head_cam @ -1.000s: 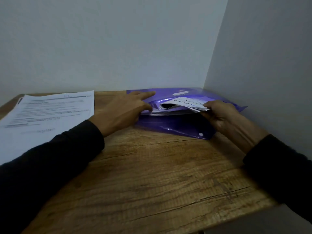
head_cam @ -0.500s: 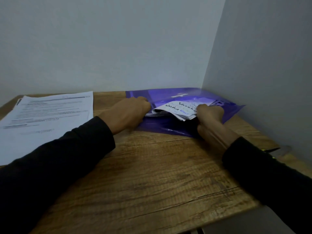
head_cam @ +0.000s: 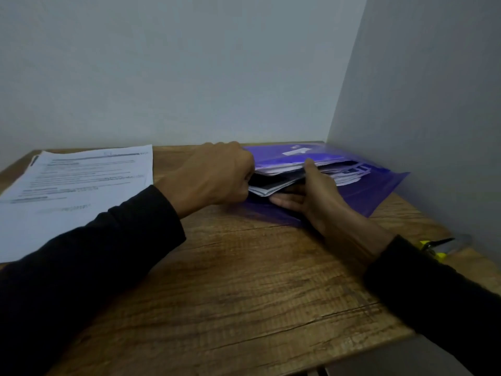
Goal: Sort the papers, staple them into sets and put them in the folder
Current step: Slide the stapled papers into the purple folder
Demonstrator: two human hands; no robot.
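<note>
The purple folder (head_cam: 374,183) lies in the far right corner of the tabletop (head_cam: 244,280), papers (head_cam: 271,185) in its open mouth; the left hand (head_cam: 214,175), fingers curled, grips its left edge; the right hand (head_cam: 309,194), fingers straight, presses the papers' near edge; a printed sheet (head_cam: 73,185) lies far left.

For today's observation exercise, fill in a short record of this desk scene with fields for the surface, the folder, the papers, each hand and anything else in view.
surface: wooden table in a wall corner
folder: purple folder, lying flat at the far right, mouth open
papers in folder: stack of papers partly inside
left hand: left hand curled at the folder's mouth, grip hidden
right hand: right hand, fingers straight, pressed against the stack
loose papers: printed sheets on the left
other: yellow and black tool at the right edge, mostly hidden
</note>
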